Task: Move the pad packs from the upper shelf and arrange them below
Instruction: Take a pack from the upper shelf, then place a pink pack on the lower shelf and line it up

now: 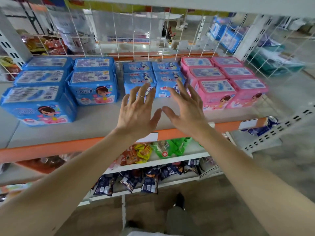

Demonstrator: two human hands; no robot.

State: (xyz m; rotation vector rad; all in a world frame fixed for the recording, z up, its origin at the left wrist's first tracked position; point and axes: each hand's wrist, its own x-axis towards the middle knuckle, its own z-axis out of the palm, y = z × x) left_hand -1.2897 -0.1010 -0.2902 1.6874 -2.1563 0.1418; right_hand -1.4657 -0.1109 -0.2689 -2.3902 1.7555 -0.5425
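The left hand (136,111) and right hand (186,111) reach over the shelf (85,123), fingers spread, holding nothing. Their fingertips are at the small blue packs (139,77) in the shelf's middle; whether they touch is unclear. Big blue packs (92,86) stand to the left and pink packs (219,82) to the right.

Three groups sit in a row on the shelf (95,123): left packs (56,86), middle packs (153,72) and right packs (225,79), with a wire grid (133,31) behind them. The left hand (136,113) and right hand (187,109) are side by side before the middle packs. Snack bags (136,154) lie on lower shelves underneath.
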